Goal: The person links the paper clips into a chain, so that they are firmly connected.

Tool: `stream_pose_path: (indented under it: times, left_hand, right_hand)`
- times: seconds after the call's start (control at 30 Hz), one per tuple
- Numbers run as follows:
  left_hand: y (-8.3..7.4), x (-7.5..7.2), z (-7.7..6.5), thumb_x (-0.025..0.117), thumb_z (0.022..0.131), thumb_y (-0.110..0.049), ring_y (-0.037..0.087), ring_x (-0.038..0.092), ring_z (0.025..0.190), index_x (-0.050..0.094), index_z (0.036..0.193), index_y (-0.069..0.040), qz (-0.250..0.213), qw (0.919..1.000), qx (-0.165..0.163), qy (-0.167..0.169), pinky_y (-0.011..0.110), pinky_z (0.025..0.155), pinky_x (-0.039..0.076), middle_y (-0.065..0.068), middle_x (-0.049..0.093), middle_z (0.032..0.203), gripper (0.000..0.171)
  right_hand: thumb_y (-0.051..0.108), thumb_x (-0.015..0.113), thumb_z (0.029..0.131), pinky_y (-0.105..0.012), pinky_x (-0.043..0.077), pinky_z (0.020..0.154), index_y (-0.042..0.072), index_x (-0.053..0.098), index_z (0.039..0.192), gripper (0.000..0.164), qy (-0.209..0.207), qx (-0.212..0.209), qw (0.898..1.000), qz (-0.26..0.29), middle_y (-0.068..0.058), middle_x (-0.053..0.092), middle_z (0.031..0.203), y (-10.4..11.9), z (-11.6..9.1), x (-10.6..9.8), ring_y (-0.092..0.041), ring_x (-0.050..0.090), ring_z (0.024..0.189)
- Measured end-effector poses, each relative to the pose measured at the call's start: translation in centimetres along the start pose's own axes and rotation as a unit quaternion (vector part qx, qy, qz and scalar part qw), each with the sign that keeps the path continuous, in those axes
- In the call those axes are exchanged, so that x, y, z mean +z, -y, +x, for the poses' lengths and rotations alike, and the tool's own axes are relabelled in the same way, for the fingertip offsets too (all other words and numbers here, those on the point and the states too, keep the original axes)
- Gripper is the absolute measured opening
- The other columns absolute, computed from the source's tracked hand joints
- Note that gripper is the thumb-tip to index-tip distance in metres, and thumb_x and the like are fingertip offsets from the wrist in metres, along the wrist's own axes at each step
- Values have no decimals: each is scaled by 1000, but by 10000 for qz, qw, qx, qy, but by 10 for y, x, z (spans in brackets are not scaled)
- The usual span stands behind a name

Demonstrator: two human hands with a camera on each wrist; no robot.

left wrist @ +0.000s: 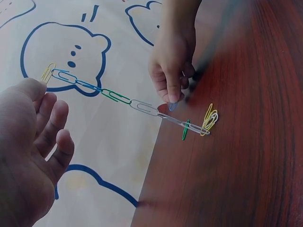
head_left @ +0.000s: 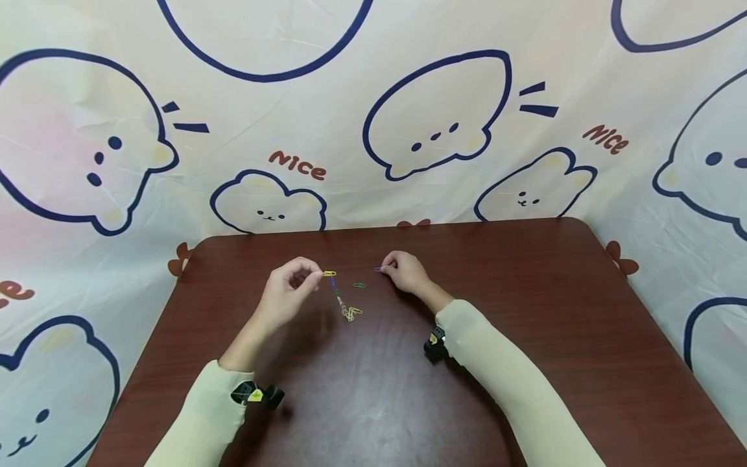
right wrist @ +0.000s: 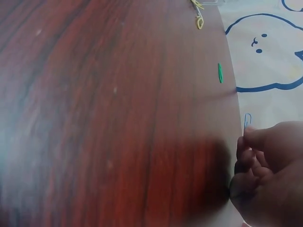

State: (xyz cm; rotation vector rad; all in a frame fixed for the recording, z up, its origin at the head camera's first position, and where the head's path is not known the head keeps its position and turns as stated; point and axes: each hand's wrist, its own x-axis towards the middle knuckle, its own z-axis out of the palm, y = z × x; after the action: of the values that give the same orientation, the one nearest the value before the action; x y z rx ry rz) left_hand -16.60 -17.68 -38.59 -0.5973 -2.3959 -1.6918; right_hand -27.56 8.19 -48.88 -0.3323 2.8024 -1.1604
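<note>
My left hand pinches a yellow paper clip between thumb and forefinger. From it hangs a chain of linked paper clips: blue, then green, then silver. The chain's lower end lies bunched on the table with yellow clips. To the right, my right hand pinches a single blue paper clip by one end, apart from the chain. A loose green paper clip lies on the table between the two hands.
The dark brown wooden table has its far edge just beyond my hands. Behind it hangs a pale cloth printed with cartoon bears. A small black camera sits on each wrist, the left camera low over the table.
</note>
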Motion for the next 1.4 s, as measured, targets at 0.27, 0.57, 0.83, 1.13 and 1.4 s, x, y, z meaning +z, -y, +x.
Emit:
stream_pose_path:
  times: [0.27, 0.57, 0.83, 1.13, 1.4]
  left_hand:
    - [-2, 1, 2, 62, 98, 3, 6, 56, 67, 64, 97, 10, -9, 10000, -27, 2, 20, 57, 42, 34, 60, 81, 7]
    - [-2, 2, 5, 62, 98, 2, 7, 57, 67, 64, 97, 9, 21, 10000, -42, 28, 21, 58, 43, 25, 61, 78, 7]
    - [-1, 2, 4, 63, 98, 3, 6, 57, 67, 64, 97, 10, 16, 10000, -30, 10, 20, 58, 42, 33, 61, 81, 7]
    - [0, 2, 4, 62, 98, 3, 5, 57, 68, 64, 97, 10, -19, 10000, 12, 6, 20, 57, 42, 31, 61, 80, 7]
    - [-1, 2, 4, 62, 98, 3, 5, 57, 68, 64, 98, 10, 17, 10000, 15, 17, 20, 58, 43, 33, 60, 81, 7]
  right_hand:
    - [16, 65, 101, -32, 45, 72, 5, 68, 99, 11, 221, -191, 9981, 549, -5, 64, 89, 2, -7, -22, -18, 53, 76]
    - [15, 64, 101, -30, 44, 69, 4, 68, 101, 12, 378, -410, 9936, 986, -6, 62, 89, 26, -21, -50, -18, 51, 75]
    - [13, 63, 102, -30, 43, 68, 3, 68, 101, 12, 498, -504, 9904, 1184, -13, 65, 91, 46, -32, -64, -18, 50, 75]
    - [13, 64, 102, -30, 43, 68, 4, 68, 101, 10, 620, -722, 9858, 1385, -16, 66, 95, 67, -43, -73, -19, 50, 75]
    - [11, 63, 101, -29, 44, 71, 3, 70, 101, 10, 659, -985, 9796, 1625, -13, 66, 94, 87, -50, -72, -18, 52, 79]
